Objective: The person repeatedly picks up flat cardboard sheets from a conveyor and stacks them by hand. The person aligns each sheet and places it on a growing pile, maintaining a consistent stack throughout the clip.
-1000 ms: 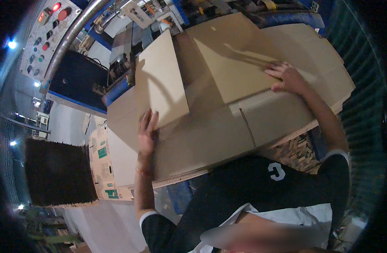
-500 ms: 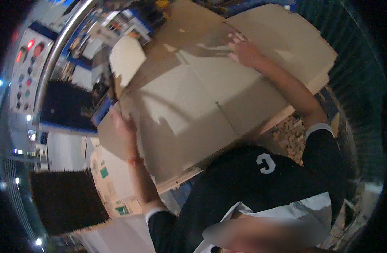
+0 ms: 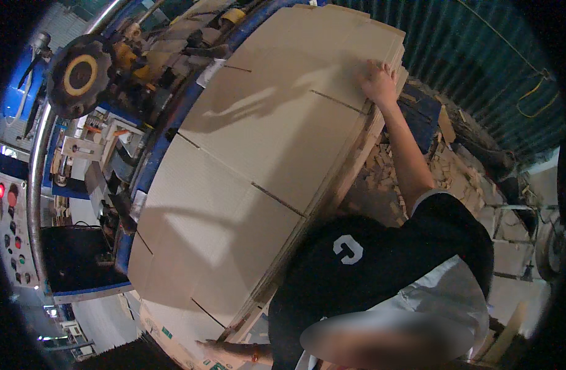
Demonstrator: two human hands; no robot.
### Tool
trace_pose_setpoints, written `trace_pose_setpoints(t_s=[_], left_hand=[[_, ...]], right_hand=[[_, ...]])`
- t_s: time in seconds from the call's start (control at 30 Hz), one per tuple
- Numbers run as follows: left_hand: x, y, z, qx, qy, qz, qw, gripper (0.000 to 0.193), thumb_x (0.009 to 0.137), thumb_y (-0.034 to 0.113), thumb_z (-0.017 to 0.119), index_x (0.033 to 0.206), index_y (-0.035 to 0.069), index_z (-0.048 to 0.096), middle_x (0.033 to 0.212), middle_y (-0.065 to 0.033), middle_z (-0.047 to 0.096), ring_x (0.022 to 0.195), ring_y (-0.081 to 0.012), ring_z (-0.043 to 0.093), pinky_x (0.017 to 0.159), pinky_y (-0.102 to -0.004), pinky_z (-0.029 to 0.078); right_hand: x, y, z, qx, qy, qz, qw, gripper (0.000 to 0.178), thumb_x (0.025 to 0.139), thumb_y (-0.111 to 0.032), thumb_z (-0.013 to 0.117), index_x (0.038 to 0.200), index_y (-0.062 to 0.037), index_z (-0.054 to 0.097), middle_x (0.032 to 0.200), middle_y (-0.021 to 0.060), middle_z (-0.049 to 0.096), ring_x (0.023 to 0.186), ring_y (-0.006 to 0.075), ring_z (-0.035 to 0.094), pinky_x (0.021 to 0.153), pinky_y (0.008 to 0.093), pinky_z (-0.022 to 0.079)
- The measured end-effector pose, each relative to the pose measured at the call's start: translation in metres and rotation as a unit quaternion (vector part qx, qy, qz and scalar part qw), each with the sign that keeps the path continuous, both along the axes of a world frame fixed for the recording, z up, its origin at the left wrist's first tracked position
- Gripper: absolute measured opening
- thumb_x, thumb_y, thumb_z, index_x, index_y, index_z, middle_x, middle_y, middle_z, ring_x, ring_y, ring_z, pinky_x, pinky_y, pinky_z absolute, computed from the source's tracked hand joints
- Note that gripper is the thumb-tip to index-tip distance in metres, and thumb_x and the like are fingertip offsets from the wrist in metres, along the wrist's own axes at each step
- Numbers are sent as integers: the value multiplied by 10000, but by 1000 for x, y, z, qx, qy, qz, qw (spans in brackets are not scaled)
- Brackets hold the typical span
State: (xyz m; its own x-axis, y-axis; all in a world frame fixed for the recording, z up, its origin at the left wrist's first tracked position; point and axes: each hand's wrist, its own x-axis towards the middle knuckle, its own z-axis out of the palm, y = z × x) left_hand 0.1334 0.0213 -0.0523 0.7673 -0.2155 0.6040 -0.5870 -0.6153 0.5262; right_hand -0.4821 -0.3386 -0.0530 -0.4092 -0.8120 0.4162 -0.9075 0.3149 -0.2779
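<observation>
A large brown cardboard sheet (image 3: 233, 179) with several dark slots and faint creases lies flat across the middle, on top of a stack of similar sheets (image 3: 341, 185). On its far right part, close to the edge, rests my right hand (image 3: 380, 85), fingers apart and slightly bent against the board. My left hand (image 3: 218, 346) is low in the picture, beside the sheet's near corner. Its fingers stretch out to the left; they are dim and partly in shadow. Neither hand visibly lifts anything.
Left of the sheet stands a machine with a blue rail (image 3: 166, 129), a black and yellow wheel (image 3: 81, 76) and a metal pipe (image 3: 39, 166). A control panel (image 3: 15, 231) with buttons is at the far left. Cardboard scraps (image 3: 385, 169) cover the floor at right, before a green corrugated wall (image 3: 480, 74).
The view has turned and shifted. The cardboard, earlier uneven with a raised flap at the left, now lies flat. My left hand has moved from its left side to the near corner.
</observation>
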Motion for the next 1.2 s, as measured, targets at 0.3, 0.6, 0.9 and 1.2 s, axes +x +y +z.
trace_pose_setpoints(t_s=[0.3, 0.6, 0.9, 1.2], left_hand=[[0, 48, 55, -139, 80, 164, 973, 497, 786, 236, 658, 1195, 8, 490, 1166, -248, 532, 1016, -361, 542, 864, -413, 446], [2, 44, 133, -213, -27, -59, 975, 450, 875, 83, 531, 1273, -52, 370, 1222, -194, 482, 1035, -235, 481, 900, -365, 406], [-1, 65, 77, -433, 334, -141, 826, 366, 812, 153, 612, 1113, -46, 555, 1092, -125, 560, 978, -239, 536, 867, -363, 436], [-110, 32, 50, -34, 148, -333, 931, 420, 784, -26, 547, 1203, -7, 534, 1284, -161, 490, 1194, -279, 457, 1015, -369, 333]], right_hand=[[27, -25, 30, -242, -429, 85, 866, 413, 799, -296, 624, 1181, -142, 591, 914, 139, 651, 875, 231, 617, 862, 305, 438], [-65, -83, -19, -378, -276, 37, 883, 573, 716, -248, 720, 1191, -6, 509, 1179, 199, 508, 1085, 323, 490, 871, 467, 434], [-37, -8, 92, -294, -603, 339, 660, 391, 804, -8, 558, 1189, 2, 490, 1166, 102, 561, 1059, 224, 537, 921, 348, 415], [89, 137, 53, -22, -9, 715, 698, 488, 639, -43, 668, 1117, -107, 599, 1261, 87, 535, 1195, 285, 479, 1045, 468, 307]])
